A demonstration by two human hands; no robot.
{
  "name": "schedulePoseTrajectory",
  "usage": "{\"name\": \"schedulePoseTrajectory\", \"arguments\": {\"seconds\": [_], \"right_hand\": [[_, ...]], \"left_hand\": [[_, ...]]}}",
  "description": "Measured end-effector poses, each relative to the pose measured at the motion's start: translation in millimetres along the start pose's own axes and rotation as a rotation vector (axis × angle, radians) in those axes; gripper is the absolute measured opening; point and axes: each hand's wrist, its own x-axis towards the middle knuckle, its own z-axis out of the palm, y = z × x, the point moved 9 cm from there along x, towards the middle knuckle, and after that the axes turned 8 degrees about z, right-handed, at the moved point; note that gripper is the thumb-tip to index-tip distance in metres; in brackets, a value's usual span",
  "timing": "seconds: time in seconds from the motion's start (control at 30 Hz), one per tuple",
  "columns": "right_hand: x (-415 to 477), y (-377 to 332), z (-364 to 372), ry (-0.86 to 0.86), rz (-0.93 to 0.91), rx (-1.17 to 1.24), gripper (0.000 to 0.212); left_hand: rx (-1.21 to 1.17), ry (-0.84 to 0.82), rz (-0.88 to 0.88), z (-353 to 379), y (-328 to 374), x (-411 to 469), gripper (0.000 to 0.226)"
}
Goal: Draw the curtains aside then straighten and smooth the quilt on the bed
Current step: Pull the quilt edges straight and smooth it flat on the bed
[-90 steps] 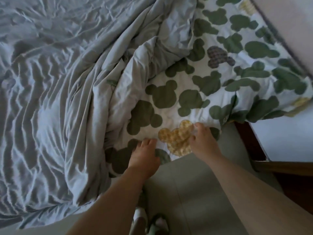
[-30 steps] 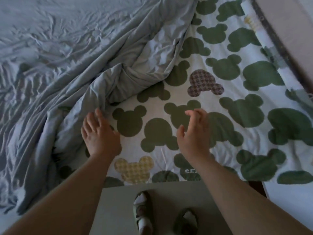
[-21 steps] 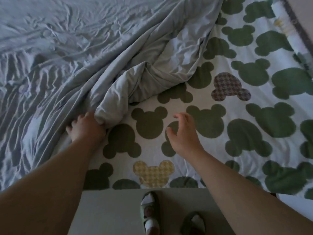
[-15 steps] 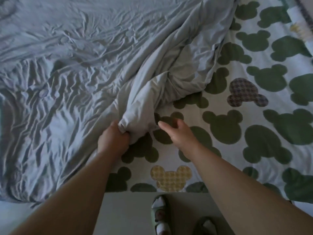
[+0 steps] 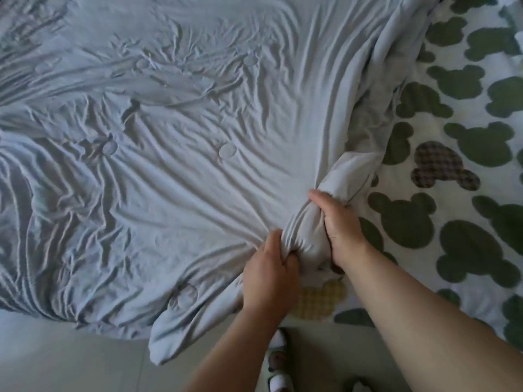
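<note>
Right hand (image 5: 341, 226) has joined left hand (image 5: 268, 275), both gripping the quilt (image 5: 198, 193) by its bunched edge above floor (image 5: 70, 363).

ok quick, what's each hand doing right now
Left hand: closed, gripping a bunched fold of the grey quilt.
Right hand: closed, gripping the same bunched fold, just beyond the left.
</note>
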Motion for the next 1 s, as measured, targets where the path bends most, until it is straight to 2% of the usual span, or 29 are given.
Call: {"name": "schedulePoseTrajectory", "arguments": {"seconds": [0.07,0.2,0.33,0.4,0.47,0.53,0.63,0.7,0.83,0.9,1.0], "right_hand": [[-11,-10,-14,0.078,-0.089,-0.011,0.042],[-31,-22,-36,0.164,-0.184,-0.031,0.036],[-54,-23,-72,0.204,-0.187,0.026,0.035],[-61,-22,-90,0.180,-0.136,0.037,0.032],[-67,-25,-106,0.138,-0.081,0.049,0.031],[-73,-31,-117,0.080,-0.064,0.037,0.034],[-80,-37,-125,0.020,-0.065,0.027,0.040],[-83,-38,-137,0.016,-0.064,0.045,0.040],[-83,-27,-178,0.104,-0.023,0.056,0.036],[-83,-24,-205,0.196,-0.037,0.021,0.039],[-83,-31,-244,0.303,-0.100,-0.049,0.047]], "left_hand": [[-0.023,0.059,0.090,0,8,-13,0.047],[0.135,0.270,0.244,-6,25,-36,0.049],[0.266,0.285,0.365,17,55,-73,0.091],[0.294,0.271,0.345,31,55,-83,0.101],[0.299,0.248,0.250,40,44,-84,0.104],[0.287,0.205,0.130,46,33,-84,0.100],[0.219,0.251,0.017,40,30,-85,0.067],[0.152,0.312,0.044,38,43,-91,0.054],[0.044,0.314,0.220,63,70,-120,0.055],[0.023,0.200,0.255,85,81,-134,0.045],[0.002,-0.108,0.167,127,100,-146,0.033]]}}
